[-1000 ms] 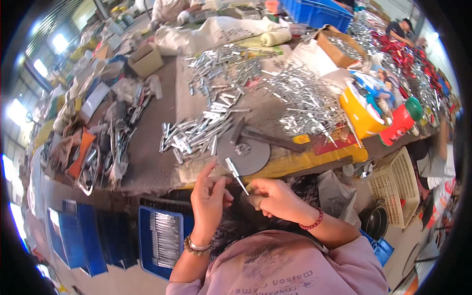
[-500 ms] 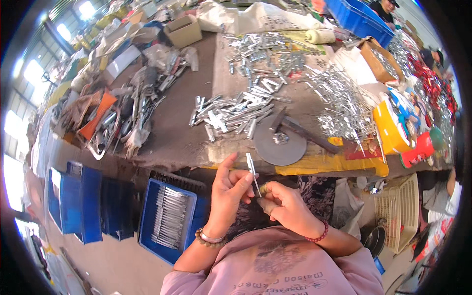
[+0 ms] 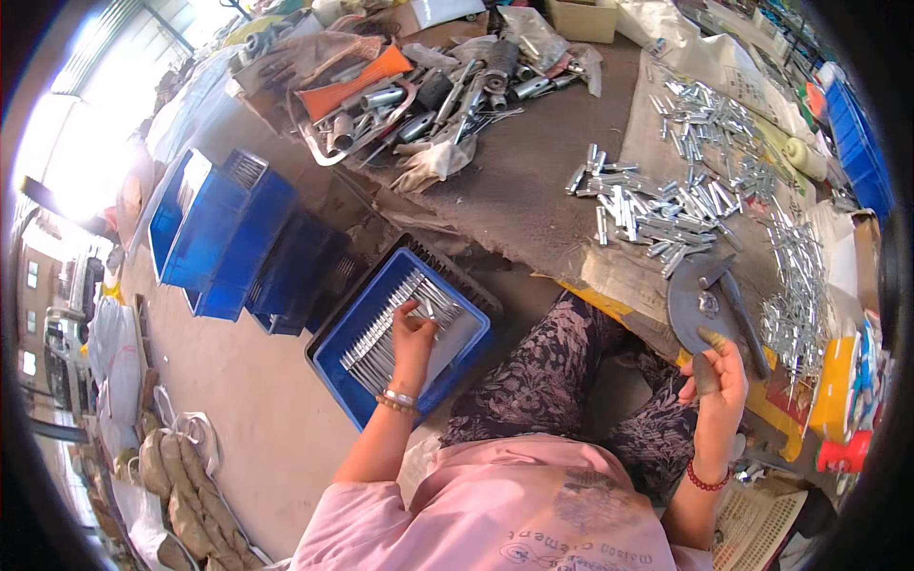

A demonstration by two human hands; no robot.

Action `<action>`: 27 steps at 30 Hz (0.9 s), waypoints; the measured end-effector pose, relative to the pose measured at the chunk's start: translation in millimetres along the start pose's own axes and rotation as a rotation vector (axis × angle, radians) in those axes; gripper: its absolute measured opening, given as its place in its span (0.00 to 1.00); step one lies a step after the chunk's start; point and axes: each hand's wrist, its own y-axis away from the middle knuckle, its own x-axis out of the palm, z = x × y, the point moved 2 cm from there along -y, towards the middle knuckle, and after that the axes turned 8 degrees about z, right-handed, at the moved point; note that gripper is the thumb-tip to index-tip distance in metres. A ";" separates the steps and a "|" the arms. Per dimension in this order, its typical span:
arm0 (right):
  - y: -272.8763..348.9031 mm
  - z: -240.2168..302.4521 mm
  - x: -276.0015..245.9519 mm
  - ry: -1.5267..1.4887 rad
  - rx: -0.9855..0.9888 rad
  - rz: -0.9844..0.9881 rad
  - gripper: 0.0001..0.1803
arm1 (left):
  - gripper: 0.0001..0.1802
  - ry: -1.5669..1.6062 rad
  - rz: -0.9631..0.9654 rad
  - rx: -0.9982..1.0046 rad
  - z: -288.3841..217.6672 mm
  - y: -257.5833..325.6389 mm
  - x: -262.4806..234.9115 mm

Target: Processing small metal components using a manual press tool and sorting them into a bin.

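Observation:
My left hand (image 3: pixel 414 335) reaches into a blue plastic bin (image 3: pixel 354 398), its fingers pinched on a silver metal rod with a tube-like end (image 3: pixel 428 310), partly hidden by the fingers. Beneath it, similar silver rods (image 3: pixel 390 328) lie side by side in a row. My right hand (image 3: pixel 719 376) is raised at the table's front edge, fingers apart, with nothing visible in them. Coverings wrap some of its fingertips. Just beyond that hand sits a round grey metal disc (image 3: pixel 687 303), with a hammer (image 3: pixel 743 319) lying across its right side.
Loose short metal tubes (image 3: pixel 657 214) lie piled on the table, and thin rods (image 3: pixel 795 295) are heaped farther right. Tools and an orange-handled piece (image 3: pixel 357 84) crowd the table's left part. Stacked blue bins (image 3: pixel 214 238) stand on the floor at left. A yellow box (image 3: pixel 833 388) stands at right.
My left hand has moved left and down from in front of me into the blue bin with the rod. My right hand has let go of it and moved right. The view has swung left.

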 end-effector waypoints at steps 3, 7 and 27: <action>0.0 -1.2 2.0 0.044 -0.025 0.006 0.20 | 0.31 -0.118 -0.179 -0.058 56.3 -30.0 -56.2; -2.1 -4.5 0.0 -0.013 0.014 -0.007 0.20 | 0.29 -0.401 -0.303 0.009 70.0 -57.9 -85.7; -2.4 11.7 7.7 -0.055 0.003 0.068 0.10 | 0.08 -0.389 -0.299 0.859 -158.4 -36.8 38.5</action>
